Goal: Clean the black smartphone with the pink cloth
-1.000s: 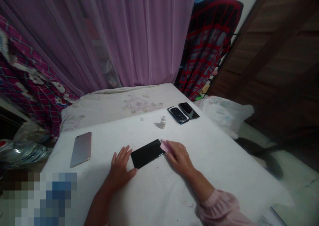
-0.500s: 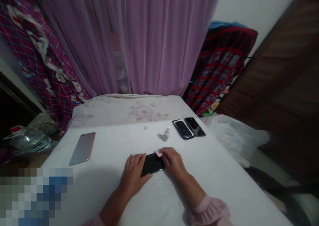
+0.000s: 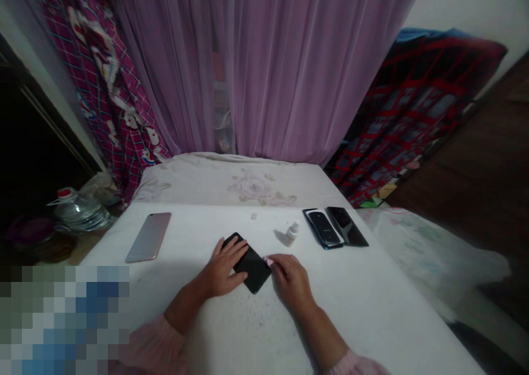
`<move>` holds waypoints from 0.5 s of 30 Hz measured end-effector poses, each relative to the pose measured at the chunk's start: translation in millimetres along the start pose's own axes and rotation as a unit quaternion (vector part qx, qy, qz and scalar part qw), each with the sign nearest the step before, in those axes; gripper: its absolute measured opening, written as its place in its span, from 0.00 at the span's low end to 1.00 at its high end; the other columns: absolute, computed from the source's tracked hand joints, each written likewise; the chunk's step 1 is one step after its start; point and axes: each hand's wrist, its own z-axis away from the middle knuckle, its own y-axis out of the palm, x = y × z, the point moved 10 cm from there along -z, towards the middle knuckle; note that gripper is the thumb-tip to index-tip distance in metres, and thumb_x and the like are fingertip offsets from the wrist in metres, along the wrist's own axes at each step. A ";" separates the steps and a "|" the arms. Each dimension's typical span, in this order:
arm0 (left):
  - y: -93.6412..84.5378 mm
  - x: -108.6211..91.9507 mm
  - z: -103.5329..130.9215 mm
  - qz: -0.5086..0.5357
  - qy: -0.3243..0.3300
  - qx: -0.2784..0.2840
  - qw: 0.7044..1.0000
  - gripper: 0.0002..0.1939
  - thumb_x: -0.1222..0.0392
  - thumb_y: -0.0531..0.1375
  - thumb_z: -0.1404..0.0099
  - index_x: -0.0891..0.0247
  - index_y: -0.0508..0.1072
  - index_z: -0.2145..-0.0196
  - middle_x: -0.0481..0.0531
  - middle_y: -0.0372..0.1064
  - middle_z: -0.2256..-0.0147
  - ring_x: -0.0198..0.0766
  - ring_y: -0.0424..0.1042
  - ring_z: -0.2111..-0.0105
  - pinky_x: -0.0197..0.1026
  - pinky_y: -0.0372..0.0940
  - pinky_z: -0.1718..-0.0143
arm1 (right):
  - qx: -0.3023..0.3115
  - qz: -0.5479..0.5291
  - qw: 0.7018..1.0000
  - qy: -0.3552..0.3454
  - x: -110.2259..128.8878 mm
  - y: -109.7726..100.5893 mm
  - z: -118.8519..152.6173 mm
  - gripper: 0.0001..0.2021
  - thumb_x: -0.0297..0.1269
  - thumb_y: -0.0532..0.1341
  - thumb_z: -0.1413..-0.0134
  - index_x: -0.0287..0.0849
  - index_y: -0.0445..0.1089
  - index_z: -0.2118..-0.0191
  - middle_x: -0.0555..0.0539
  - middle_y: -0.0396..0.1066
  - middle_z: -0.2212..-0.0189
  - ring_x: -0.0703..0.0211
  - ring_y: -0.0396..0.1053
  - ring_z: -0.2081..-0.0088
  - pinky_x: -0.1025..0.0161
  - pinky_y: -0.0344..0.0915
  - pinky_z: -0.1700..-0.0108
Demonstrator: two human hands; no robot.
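A black smartphone (image 3: pixel 257 274) lies slanted on the white-covered table, its near end pointing to the right. My left hand (image 3: pixel 225 267) holds it down, fingers spread over its far left part and thumb across the lower side. At the phone's right edge, my right hand (image 3: pixel 291 276) pinches a small pink piece of cloth or sponge (image 3: pixel 269 262); most of that piece is hidden by the fingers. Just beyond my right hand stands a small white bottle (image 3: pixel 292 233).
On the left lies a rose-gold smartphone (image 3: pixel 149 237), face down. Several dark phones (image 3: pixel 324 229) rest at the right, some stacked. A small pale square (image 3: pixel 253 216) lies near the back. Beside the table are a water jug (image 3: pixel 82 212) and a plastic bag (image 3: pixel 430 248).
The black smartphone has turned, its right end swinging toward me. My right hand has moved from its top right corner to its right edge. The camera view has shifted left.
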 end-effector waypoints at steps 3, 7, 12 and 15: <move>-5.4 -6.6 -7.0 -0.023 -0.010 -0.014 1.000 0.38 0.41 0.56 0.35 0.60 0.53 0.34 0.60 0.54 0.35 0.56 0.46 0.34 0.67 0.34 0.35 | -0.023 0.011 1.000 -0.016 4.4 -0.5 -0.8 0.13 0.29 0.54 0.41 0.45 0.75 0.57 0.44 0.77 0.64 0.55 0.73 0.62 0.58 0.71 0.59; -14.5 -4.2 -26.4 -0.052 -0.005 0.012 0.999 0.33 0.43 0.57 0.35 0.57 0.59 0.37 0.56 0.57 0.36 0.56 0.49 0.34 0.68 0.36 0.36 | -0.004 0.039 0.998 -0.056 22.0 8.4 3.2 0.16 0.26 0.53 0.43 0.45 0.75 0.56 0.44 0.76 0.63 0.55 0.71 0.61 0.59 0.71 0.60; -29.4 -13.4 -36.6 -0.106 -0.024 -0.060 0.992 0.18 0.60 0.56 0.33 0.59 0.71 0.46 0.55 0.62 0.39 0.54 0.52 0.35 0.64 0.42 0.35 | -0.010 0.086 0.994 -0.067 31.6 12.8 4.4 0.15 0.26 0.54 0.43 0.45 0.75 0.55 0.43 0.75 0.61 0.55 0.71 0.61 0.59 0.71 0.60; -21.8 -20.3 -24.5 -0.089 -0.050 -0.118 0.988 0.17 0.64 0.52 0.31 0.63 0.71 0.47 0.57 0.68 0.44 0.49 0.62 0.40 0.56 0.54 0.38 | -0.009 0.108 0.991 -0.077 31.8 13.9 4.1 0.15 0.25 0.55 0.43 0.45 0.75 0.55 0.43 0.75 0.60 0.53 0.70 0.60 0.57 0.71 0.58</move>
